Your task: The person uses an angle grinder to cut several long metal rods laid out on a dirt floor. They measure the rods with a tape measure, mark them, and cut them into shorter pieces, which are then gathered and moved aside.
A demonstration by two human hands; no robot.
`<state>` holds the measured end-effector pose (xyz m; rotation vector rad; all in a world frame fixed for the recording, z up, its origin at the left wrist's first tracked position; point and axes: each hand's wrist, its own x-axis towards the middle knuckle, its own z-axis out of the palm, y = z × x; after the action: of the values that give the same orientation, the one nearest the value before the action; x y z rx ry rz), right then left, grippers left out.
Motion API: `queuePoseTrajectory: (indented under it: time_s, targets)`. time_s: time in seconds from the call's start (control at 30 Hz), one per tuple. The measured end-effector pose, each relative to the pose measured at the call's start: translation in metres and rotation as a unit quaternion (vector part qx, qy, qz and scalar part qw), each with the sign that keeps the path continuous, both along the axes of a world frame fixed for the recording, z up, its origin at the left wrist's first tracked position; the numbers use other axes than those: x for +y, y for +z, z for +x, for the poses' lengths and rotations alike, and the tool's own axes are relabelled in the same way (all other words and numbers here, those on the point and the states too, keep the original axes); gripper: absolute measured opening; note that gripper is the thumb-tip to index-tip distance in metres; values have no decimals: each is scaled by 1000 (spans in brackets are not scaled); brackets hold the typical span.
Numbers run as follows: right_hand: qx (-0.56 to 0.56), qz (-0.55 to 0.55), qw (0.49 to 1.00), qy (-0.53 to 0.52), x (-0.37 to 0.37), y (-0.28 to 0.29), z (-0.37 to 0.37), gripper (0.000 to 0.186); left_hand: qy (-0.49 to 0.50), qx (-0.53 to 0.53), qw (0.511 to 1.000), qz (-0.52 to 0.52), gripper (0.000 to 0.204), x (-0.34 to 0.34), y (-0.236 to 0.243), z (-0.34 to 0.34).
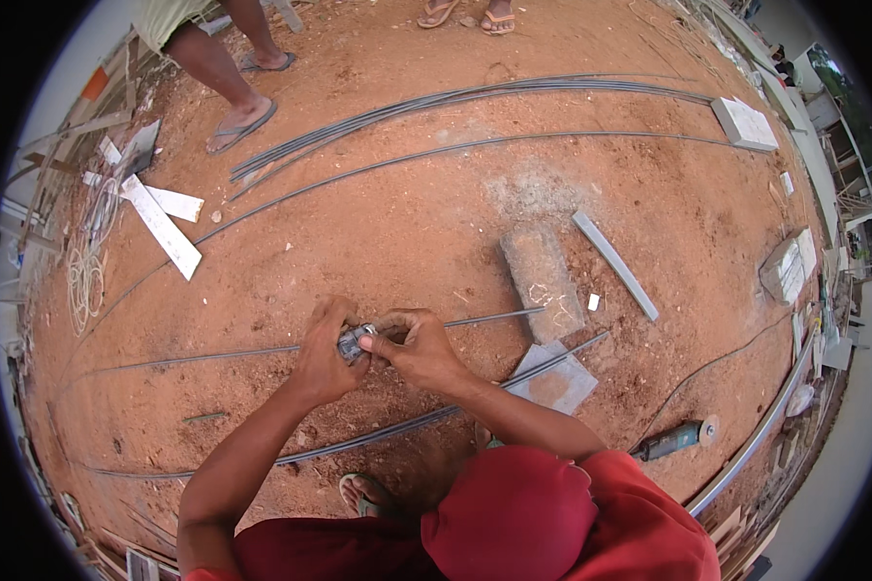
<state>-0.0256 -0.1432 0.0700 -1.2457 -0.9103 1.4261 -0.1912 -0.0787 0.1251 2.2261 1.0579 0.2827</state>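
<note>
My left hand [322,356] and my right hand [419,347] meet over the dirt, both closed around a small grey-and-silver object [351,345]. The fingers cover much of it, so its kind is unclear. The right thumb presses on its upper right side. Below the hands, a thin steel rod [494,317] runs left to right, its right end resting on a rough concrete block [533,266] with pale marks. Closer to me, several bundled steel rods [397,428] lie with their right ends over a flat grey slab [576,385].
An angle grinder [673,441] lies at right beside a dark cable [688,382]. A grey metal bar [615,266] lies past the block. More rods [436,99] reach a white block [744,123]. White boards [165,228] lie left. Two people's sandalled feet [247,121] [494,19] stand at the far side.
</note>
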Motion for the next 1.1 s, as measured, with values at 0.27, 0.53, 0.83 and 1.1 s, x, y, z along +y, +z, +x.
queuePoseTrajectory:
  time_s: [0.27, 0.53, 0.83, 1.1]
  targets:
    - [-119, 17, 992, 41, -26, -13, 13, 15, -31, -23, 975, -217, 59, -17, -1, 0]
    - [-111, -62, 960, -249, -17, 70, 177, 16, -40, 173, 958, -224, 31, 16, -16, -98]
    - [-72, 52, 891, -446, -40, 59, 256, 36, -3, 160, 939, -304, 33, 4, 0, -134]
    - [-631, -50, 747, 203, -88, -31, 122, 16, 20, 142, 961, -237, 33, 10, 0, -133]
